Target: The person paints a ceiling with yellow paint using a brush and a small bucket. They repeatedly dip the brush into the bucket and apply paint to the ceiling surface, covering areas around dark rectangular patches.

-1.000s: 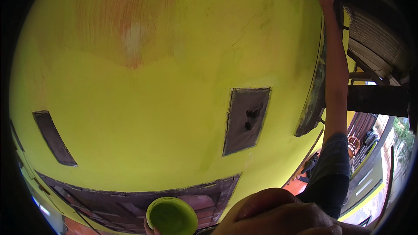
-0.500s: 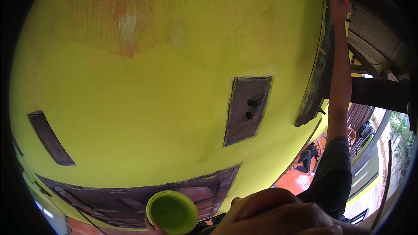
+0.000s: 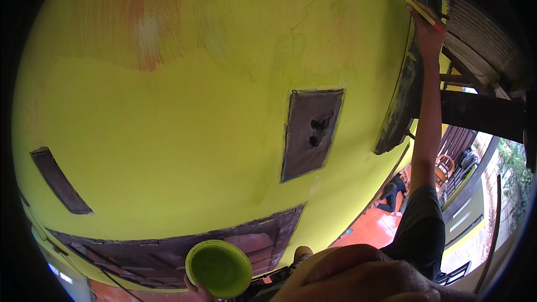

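Note:
High at the upper right, my right arm is stretched up along the wall. My right hand point(image 3: 429, 36) is closed round a thin paintbrush point(image 3: 411, 3) with a red-ended handle. The brush's tip points up and left against the yellow-green wall point(image 3: 184, 134), beside a dark beam point(image 3: 398, 103). Whether the bristles press on the wall I cannot tell. At the bottom, my left hand point(image 3: 199, 292) grips the side of a round tub point(image 3: 241, 254); only a few fingers show. Yellow-green paint coats the tub's inside.
A dark panel point(image 3: 313, 137) with holes and a narrow dark panel point(image 3: 60, 180) interrupt the wall. Below is a large dark wooden frame point(image 3: 168, 260). Dark roof timber point(image 3: 484, 114) crosses at right. A person point(image 3: 389, 194) is down on the orange floor point(image 3: 366, 232), near a wooden chair point(image 3: 444, 168).
My right hand has come slightly down, and the brush has swung left from the beam's edge onto the wall. The tub has shifted a little left, along with a small shift of the view.

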A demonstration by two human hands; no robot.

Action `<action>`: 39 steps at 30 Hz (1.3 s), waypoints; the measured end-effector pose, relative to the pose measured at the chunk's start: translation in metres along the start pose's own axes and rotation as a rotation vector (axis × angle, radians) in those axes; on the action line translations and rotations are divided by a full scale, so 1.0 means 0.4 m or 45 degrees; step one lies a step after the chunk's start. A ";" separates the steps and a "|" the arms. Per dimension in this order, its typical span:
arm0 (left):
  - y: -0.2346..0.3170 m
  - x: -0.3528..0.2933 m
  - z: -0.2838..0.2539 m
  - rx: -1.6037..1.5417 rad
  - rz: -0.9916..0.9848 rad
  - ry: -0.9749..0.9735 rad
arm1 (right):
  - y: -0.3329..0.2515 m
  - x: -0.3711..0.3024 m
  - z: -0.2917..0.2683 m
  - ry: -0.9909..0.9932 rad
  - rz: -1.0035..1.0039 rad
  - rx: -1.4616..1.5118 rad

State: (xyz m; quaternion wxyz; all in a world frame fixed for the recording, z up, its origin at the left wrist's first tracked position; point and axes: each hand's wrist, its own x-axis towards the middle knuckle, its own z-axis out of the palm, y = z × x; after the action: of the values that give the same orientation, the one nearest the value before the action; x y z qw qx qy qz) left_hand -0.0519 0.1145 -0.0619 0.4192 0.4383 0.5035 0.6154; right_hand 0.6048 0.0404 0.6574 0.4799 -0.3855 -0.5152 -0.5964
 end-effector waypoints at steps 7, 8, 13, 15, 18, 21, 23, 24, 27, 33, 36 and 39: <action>0.065 -0.008 0.011 0.112 -0.034 -0.008 | -0.001 0.137 0.074 0.084 -0.030 0.133; 0.075 -0.008 0.009 0.141 -0.062 -0.044 | -0.005 0.120 0.082 0.050 0.001 0.160; 0.062 -0.011 -0.024 0.284 -0.108 -0.023 | -0.064 -0.137 0.023 -0.043 -0.146 0.000; 0.029 -0.004 -0.048 0.346 -0.170 -0.024 | -0.099 -0.255 0.000 -0.064 -0.069 0.044; -0.028 0.016 -0.078 0.312 -0.107 -0.044 | -0.158 -0.413 -0.063 -0.229 -0.140 -0.043; -0.062 0.022 -0.110 0.434 -0.145 -0.063 | -0.212 -0.532 -0.113 -0.388 -0.080 -0.061; -0.071 0.035 -0.117 0.350 -0.169 -0.136 | -0.239 -0.592 -0.146 -0.453 -0.047 -0.040; -0.064 0.042 -0.131 0.336 -0.182 -0.182 | -0.246 -0.618 -0.154 -0.448 -0.015 -0.005; -0.047 0.060 -0.146 0.391 -0.201 -0.187 | -0.279 -0.698 -0.191 -0.579 0.154 -0.077; 0.027 0.041 -0.126 0.451 -0.180 -0.199 | -0.344 -0.886 -0.201 -0.459 0.222 -0.012; 0.069 0.020 -0.088 0.547 -0.200 -0.155 | -0.381 -0.969 -0.219 -0.431 0.285 0.009; 0.090 0.018 -0.054 0.573 -0.265 -0.054 | -0.433 -1.028 -0.264 -0.559 0.404 -0.019</action>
State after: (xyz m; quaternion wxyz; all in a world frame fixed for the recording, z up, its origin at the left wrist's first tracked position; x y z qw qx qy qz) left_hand -0.0774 0.1107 -0.0278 0.3827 0.4793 0.6612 0.4320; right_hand 0.5401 0.0101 0.2045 0.4414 -0.5849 -0.5356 -0.4197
